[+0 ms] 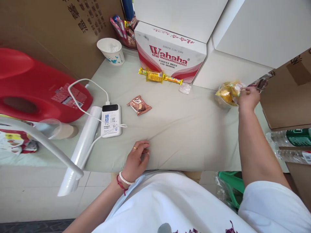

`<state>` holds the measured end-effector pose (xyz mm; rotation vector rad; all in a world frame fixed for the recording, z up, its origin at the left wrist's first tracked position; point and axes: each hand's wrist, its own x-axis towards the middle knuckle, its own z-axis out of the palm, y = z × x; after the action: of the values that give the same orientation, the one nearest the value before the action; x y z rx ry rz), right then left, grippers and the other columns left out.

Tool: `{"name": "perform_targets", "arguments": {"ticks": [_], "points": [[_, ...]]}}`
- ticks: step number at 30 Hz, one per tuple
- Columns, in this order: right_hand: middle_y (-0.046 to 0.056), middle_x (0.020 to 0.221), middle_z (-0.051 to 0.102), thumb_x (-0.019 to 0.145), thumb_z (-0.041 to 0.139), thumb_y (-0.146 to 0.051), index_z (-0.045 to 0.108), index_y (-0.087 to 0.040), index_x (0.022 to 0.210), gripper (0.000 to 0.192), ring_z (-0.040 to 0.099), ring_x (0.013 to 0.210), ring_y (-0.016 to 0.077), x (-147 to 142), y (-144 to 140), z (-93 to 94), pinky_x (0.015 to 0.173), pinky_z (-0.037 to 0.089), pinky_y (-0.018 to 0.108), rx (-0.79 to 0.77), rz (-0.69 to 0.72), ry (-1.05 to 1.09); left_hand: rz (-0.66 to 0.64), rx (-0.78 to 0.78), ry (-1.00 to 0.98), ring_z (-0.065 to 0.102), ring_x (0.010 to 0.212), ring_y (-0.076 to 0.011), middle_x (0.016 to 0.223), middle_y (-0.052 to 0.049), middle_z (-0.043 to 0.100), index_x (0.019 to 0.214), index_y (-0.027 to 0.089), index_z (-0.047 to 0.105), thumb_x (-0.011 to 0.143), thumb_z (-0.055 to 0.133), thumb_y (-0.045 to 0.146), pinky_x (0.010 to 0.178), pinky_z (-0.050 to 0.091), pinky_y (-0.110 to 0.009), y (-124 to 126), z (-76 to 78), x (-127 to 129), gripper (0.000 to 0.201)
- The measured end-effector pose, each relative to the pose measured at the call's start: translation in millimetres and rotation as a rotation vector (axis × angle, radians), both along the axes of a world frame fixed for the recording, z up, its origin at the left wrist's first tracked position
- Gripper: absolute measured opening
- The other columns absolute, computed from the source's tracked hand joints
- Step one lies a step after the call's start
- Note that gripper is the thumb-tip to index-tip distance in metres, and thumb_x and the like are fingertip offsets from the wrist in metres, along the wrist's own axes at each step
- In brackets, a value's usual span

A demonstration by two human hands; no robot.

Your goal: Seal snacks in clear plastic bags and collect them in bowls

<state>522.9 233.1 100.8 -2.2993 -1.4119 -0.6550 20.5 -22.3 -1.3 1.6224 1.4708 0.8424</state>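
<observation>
- Fingers (243, 91) of the right hand (248, 98) pinched on a clear bag of yellow pastries (227, 93), at the far right of the table (184, 129); arm stretched out over the cloth
- Fingers of the left hand (136, 159) curled loosely together, holding nothing, resting flat on the near edge of the table; ring and bead bracelet visible
- Red plastic jug (36, 87) lying at far left, partly off the table
- Wahaha water carton (170, 53) standing at the back, centre
- White roll (82, 145) beside a white power bank (111, 120), cable plugged in
- Paper cup (111, 51) at back left, upright
- Yellow snack bars (159, 76) touching the foot of the carton
- Brown wrapped biscuit (139, 105) alone mid-table, well apart from both hands
</observation>
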Motion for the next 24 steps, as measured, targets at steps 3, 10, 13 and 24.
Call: {"name": "perform_targets", "arguments": {"ticks": [3,10,13,24], "points": [[0.025,0.122,0.056,0.098,0.063,-0.028,0.078,-0.009,0.112,0.028,0.048,0.117,0.0276,-18.2,-17.1,-9.4,0.084,0.035,0.043,-0.010,-0.110,0.105,-0.032,0.113,0.112,0.067,0.105,-0.0226,0.121,-0.012,0.062,0.105,0.024,0.062,0.093,0.051,0.022,0.090,0.062,-0.039,-5.2,-2.4,-0.9,0.017],[0.023,0.127,0.049,0.096,0.059,-0.022,0.070,-0.011,0.131,0.038,0.040,0.120,0.0314,-25.9,-39.2,-2.4,0.097,0.029,0.046,0.028,-0.038,0.111,-0.104,0.392,0.204,0.067,0.106,-0.0216,0.117,-0.012,0.064,0.104,0.020,0.065,0.092,0.051,0.010,0.091,0.059,-0.036,-7.0,-12.0,0.2,0.021],[0.021,0.135,0.048,0.091,0.060,-0.020,0.063,-0.014,0.139,0.048,0.039,0.122,0.0333,-30.0,-44.2,7.3,0.098,0.030,0.046,0.105,0.021,0.047,-0.114,0.441,0.215,0.067,0.106,-0.0206,0.117,-0.011,0.064,0.104,0.019,0.065,0.091,0.052,0.007,0.089,0.059,-0.034,-8.0,-14.1,-0.2,0.022],[0.023,0.154,0.045,0.106,0.042,-0.031,0.043,-0.010,0.155,0.053,0.032,0.138,0.0283,-5.0,-28.5,-36.6,0.110,0.024,0.044,-0.139,0.210,0.026,-0.148,0.491,0.274,0.065,0.105,-0.0205,0.116,-0.011,0.064,0.106,0.018,0.063,0.090,0.054,0.002,0.089,0.058,-0.033,-8.6,-15.8,-2.6,0.024]]}}
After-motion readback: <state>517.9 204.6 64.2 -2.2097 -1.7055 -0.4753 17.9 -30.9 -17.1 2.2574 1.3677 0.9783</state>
